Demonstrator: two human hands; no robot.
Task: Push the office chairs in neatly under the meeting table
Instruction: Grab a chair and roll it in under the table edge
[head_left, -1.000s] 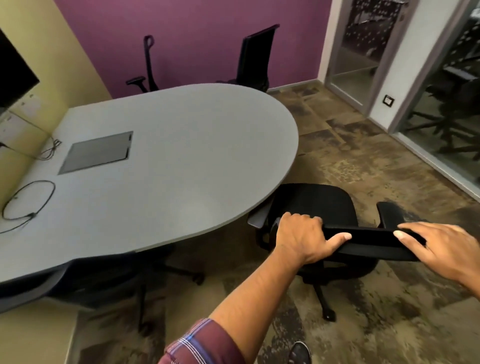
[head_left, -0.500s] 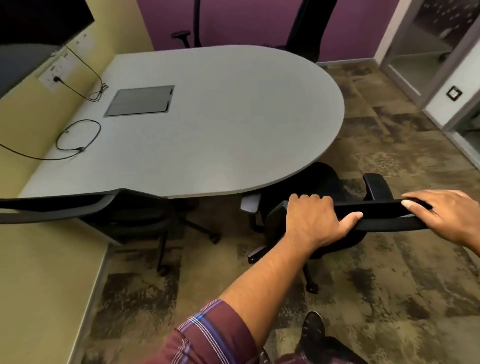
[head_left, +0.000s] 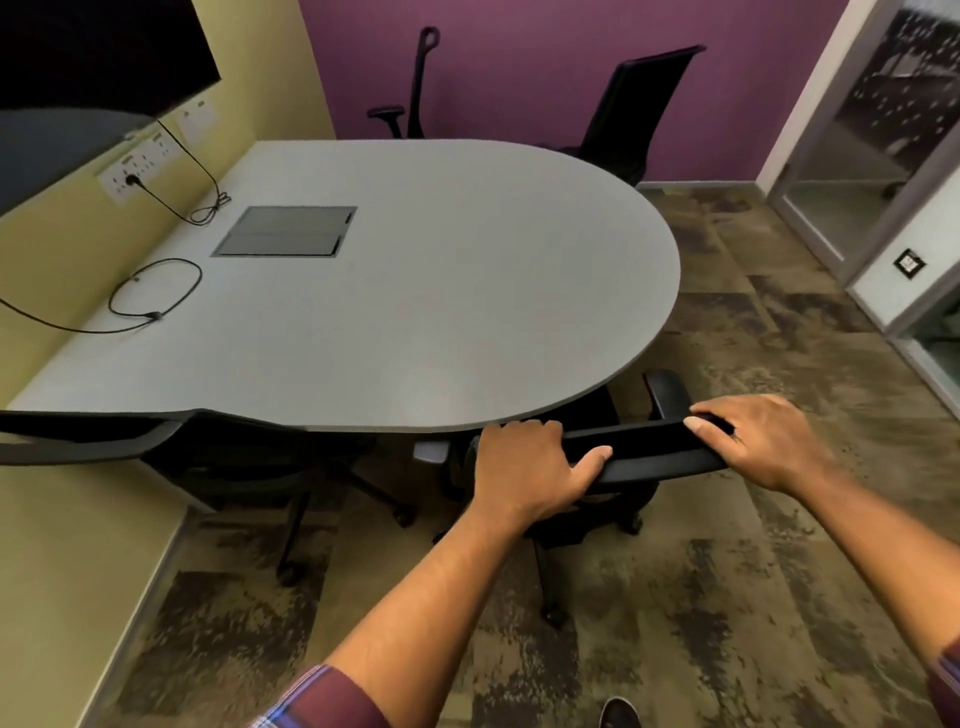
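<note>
A black office chair (head_left: 644, 447) stands at the near rounded edge of the grey meeting table (head_left: 441, 312), its seat mostly hidden under the tabletop. My left hand (head_left: 524, 467) grips the left end of its backrest top. My right hand (head_left: 753, 441) holds the right end, fingers laid over the rim. A second black chair (head_left: 130, 441) is tucked under the table at the near left. Two more black chairs, one (head_left: 634, 109) at the far right and one (head_left: 410, 93) seen edge-on, stand by the purple wall behind the table.
A dark screen (head_left: 78, 62) hangs on the yellow wall at left, above a socket strip (head_left: 140, 166) with a plugged cable. A looped cable (head_left: 156, 291) and a flap panel (head_left: 285, 231) sit on the table. A glass door (head_left: 857, 156) is at right. Patterned carpet covers the floor.
The chair in my hands has rolled forward, so its seat went from beside the table to mostly under the tabletop. Both hands stayed on the backrest.
</note>
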